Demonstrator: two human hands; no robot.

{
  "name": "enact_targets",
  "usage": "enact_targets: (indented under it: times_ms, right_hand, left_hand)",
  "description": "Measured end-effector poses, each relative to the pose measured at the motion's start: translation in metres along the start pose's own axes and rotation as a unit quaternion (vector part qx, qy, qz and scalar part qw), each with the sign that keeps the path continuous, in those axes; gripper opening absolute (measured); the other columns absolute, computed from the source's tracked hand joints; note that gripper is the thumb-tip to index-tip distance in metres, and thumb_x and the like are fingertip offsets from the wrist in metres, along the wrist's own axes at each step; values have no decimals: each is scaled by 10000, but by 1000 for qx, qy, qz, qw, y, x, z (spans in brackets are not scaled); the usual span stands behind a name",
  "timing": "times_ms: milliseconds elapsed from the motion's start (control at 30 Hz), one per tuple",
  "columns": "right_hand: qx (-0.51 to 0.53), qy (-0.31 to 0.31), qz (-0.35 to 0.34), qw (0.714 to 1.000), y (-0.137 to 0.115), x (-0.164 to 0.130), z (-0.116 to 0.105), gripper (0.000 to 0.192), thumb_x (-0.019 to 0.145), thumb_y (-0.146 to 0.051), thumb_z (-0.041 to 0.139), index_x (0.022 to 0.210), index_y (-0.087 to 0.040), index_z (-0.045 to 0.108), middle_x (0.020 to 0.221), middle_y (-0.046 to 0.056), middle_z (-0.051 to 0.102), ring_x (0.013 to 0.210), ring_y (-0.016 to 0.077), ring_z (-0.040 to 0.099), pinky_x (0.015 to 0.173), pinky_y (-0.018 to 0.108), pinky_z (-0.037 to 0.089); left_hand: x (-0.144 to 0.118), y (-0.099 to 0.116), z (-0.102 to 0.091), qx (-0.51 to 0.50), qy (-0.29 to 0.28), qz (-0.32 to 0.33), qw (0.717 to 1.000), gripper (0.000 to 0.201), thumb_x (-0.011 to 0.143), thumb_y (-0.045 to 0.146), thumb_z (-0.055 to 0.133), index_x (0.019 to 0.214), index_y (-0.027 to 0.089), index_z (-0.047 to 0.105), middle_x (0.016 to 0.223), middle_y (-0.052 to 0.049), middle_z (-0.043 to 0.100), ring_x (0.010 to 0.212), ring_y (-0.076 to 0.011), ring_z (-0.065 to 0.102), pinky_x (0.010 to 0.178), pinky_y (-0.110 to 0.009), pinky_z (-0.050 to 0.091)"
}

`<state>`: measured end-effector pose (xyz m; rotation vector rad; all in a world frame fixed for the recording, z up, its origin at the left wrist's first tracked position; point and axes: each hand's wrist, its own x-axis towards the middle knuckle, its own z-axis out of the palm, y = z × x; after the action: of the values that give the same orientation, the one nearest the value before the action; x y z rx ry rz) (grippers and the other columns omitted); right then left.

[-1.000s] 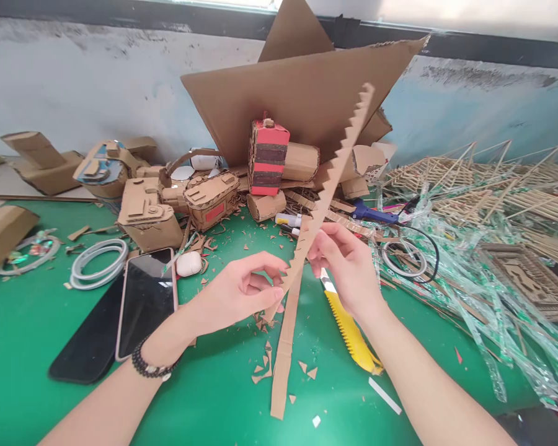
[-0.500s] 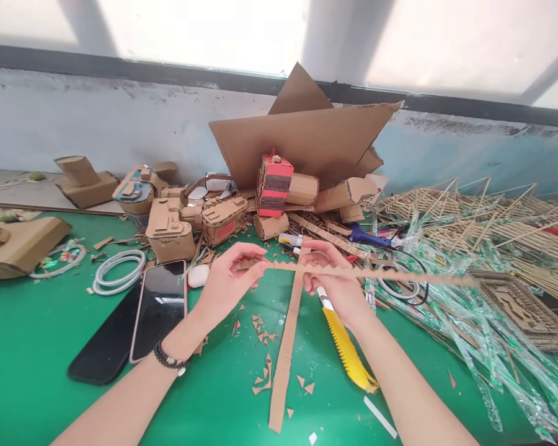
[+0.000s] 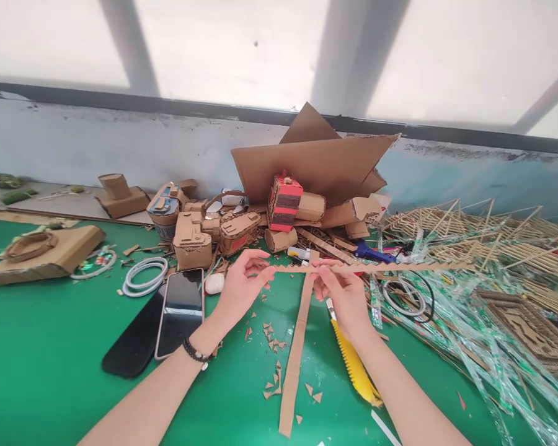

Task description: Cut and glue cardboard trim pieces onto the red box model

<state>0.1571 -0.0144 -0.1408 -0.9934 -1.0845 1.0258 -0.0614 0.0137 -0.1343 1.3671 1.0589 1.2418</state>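
Observation:
A long, thin cardboard strip [image 3: 390, 267] with a zigzag-cut upper edge stretches nearly level above the table. Its left end is pinched between the thumb and fingers of my left hand [image 3: 247, 282]. Closer to the strip's middle, my right hand [image 3: 343, 292] grips it, with the far part running out to the right. Beneath the hands a plain flat cardboard strip [image 3: 295, 362] lies lengthwise on the green surface. Small cardboard triangles [image 3: 273, 339] are scattered to its left. A yellow cutter knife [image 3: 353, 365] rests under my right wrist, partly hidden by the arm.
Two phones [image 3: 180, 316] lie at left, near a coiled white cable [image 3: 144, 277]. Cardboard camera models [image 3: 193, 241] and a red-striped cardboard piece [image 3: 284, 204] stand at the back before large cardboard sheets [image 3: 316, 164]. Clear plastic strips [image 3: 465, 347] and thin sticks [image 3: 446, 229] crowd the right.
The view has tilted up and shifted left, so the table things sit lower and farther right. My right hand has turned, its thumb now on the near side of the zigzag strip.

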Motion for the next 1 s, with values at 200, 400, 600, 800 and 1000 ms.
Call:
enact_targets:
  times_ms: [200,400,600,800,1000]
  right_hand:
    - [22,149,-51,987,2,1,0,431,877,-573,804,999,-162,762,695,6,701,436,100,508,418,262,419]
    - [6,145,-60,988,1,-1,2,471,866,-608,804,982,-155,754,685,-8,660,436,107,514,403,264,426]
    - [-17,125,-37,991,7,2,-4,478,882,-619,784,1014,-160,762,697,16,684,435,135,533,385,286,470]
    - [-77,98,-106,986,6,3,-11,321,997,-546,671,1040,-241,758,710,44,697,452,191,590,393,318,524]
    - [-75,105,-96,987,4,3,-3,361,984,-569,678,1028,-216,738,705,25,668,461,160,561,402,291,523]
  left_hand:
    - [1,7,7,152,7,70,986,202,1004,386,612,1125,226,633,928,-38,745,794,-200,761,654,-303,626]
    - [61,40,44,268,101,196,938,311,950,168,623,1255,232,642,1408,-115,662,1373,-305,591,1191,-485,469]
    - [129,51,85,338,232,220,885,880,865,213,808,1603,192,329,1713,-209,356,1614,-367,321,1292,-543,335]
    - [151,33,95,292,267,133,909,981,840,304,863,1611,193,267,1656,-277,398,1550,-441,417,1211,-582,421]
    - [149,27,100,284,273,88,915,799,871,265,801,1534,166,366,1584,-275,488,1489,-441,492,1179,-568,445]
